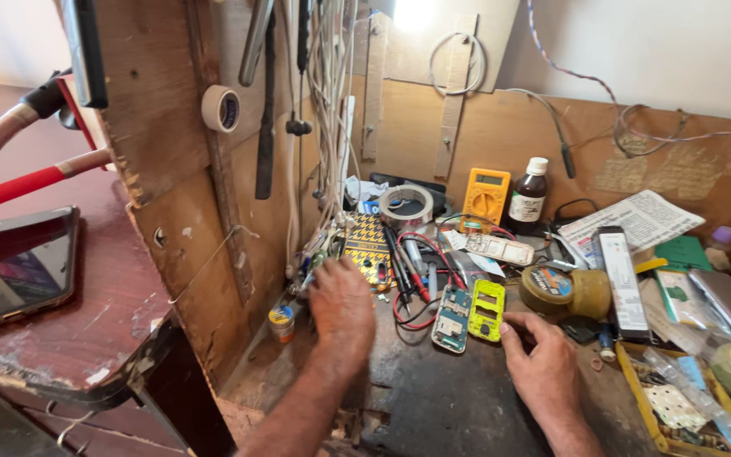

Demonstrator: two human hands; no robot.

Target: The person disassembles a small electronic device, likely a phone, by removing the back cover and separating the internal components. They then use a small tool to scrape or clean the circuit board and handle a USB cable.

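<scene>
Yellow phone frame just beyond right hand, long axis pointing away.
Right fingers curled, empty; left hand farther left, grip hidden.

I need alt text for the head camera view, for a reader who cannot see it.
A person's left hand reaches into small tools at a cluttered wooden workbench, while the right hand rests near a yellow-green phone frame. A yellow multimeter and a tape roll stand behind.

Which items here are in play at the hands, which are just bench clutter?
In play:
left hand among small tools by the wooden panel
right hand beside yellow-green phone frame
teal phone circuit board

Clutter:
yellow multimeter
brown glass bottle
tape roll
black smartphone
</scene>
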